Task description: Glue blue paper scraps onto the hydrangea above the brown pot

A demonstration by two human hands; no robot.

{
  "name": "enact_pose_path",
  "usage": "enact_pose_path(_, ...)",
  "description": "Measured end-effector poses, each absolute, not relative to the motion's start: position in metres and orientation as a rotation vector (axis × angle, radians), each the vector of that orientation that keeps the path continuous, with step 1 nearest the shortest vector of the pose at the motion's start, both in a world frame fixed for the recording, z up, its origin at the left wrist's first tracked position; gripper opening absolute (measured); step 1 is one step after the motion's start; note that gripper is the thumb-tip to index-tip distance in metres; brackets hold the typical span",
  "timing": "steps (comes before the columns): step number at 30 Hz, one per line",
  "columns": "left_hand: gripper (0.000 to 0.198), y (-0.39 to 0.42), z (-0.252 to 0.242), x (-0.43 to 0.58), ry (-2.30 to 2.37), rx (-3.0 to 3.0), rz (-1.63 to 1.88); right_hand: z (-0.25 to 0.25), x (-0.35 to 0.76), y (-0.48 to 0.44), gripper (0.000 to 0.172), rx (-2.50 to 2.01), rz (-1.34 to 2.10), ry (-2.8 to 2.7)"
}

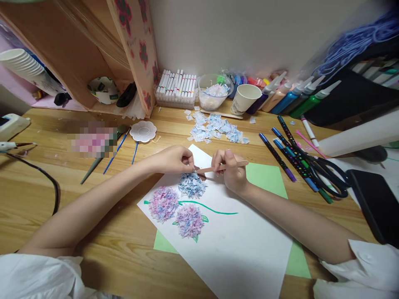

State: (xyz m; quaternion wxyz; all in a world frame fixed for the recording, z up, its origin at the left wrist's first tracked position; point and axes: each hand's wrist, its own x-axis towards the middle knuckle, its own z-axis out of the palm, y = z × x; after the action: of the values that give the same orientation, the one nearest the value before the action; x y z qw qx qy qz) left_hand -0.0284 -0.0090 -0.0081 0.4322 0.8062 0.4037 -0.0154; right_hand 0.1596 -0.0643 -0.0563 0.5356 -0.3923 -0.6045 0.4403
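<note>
My right hand (231, 170) grips a flat wooden craft stick (240, 164) between thumb and fingers. The stick's far tip points left and meets the fingertips of my left hand (177, 159). Those fingertips are pinched together just above a blue paper-scrap flower (191, 185); whatever they hold is too small to make out. Two pink and purple paper-scrap flowers, one at the left (163, 204) and one lower (190, 221), are on the same white sheet (237, 249), with a drawn green stem and leaves. Under it lies a green sheet (268, 180).
Torn blue-white paper scraps (215, 128) lie behind my hands. Further back stand a tub of scraps (215, 99), a paper cup (246, 99), markers (177, 87) and paint bottles (280, 99). Scissors (336, 187), pens (276, 155) and a phone (372, 203) lie at right.
</note>
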Motion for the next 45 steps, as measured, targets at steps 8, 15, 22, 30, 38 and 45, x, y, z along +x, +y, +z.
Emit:
enact_pose_path(8, 0.018, -0.005, -0.009, -0.030, 1.015, 1.948, 0.054, -0.058, 0.157, -0.064, 0.058, -0.923, 1.126, -1.451)
enact_pose_path(15, 0.025, 0.010, -0.010, -0.034, 1.253, 1.961, 0.320, -0.055, 0.157, -0.065, 0.056, -0.877, 1.102, -1.328)
enact_pose_path(22, 0.026, 0.029, -0.022, -0.030, 1.490, 2.233, 0.378, -0.048, 0.158, -0.053, 0.054, -0.969, 1.135, -1.059)
enact_pose_path(30, 0.026, 0.027, -0.019, -0.026, 1.432, 2.195, 0.391, -0.051, 0.158, -0.053, 0.053, -0.916, 1.126, -1.084)
enact_pose_path(38, 0.026, 0.008, 0.009, -0.044, 1.071, 1.832, 0.057, -0.050, 0.159, -0.052, 0.054, -0.894, 1.142, -1.074)
enact_pose_path(45, 0.026, 0.005, 0.002, -0.040, 1.084, 1.891, -0.173, -0.050, 0.158, -0.055, 0.056, -0.902, 1.254, -1.141)
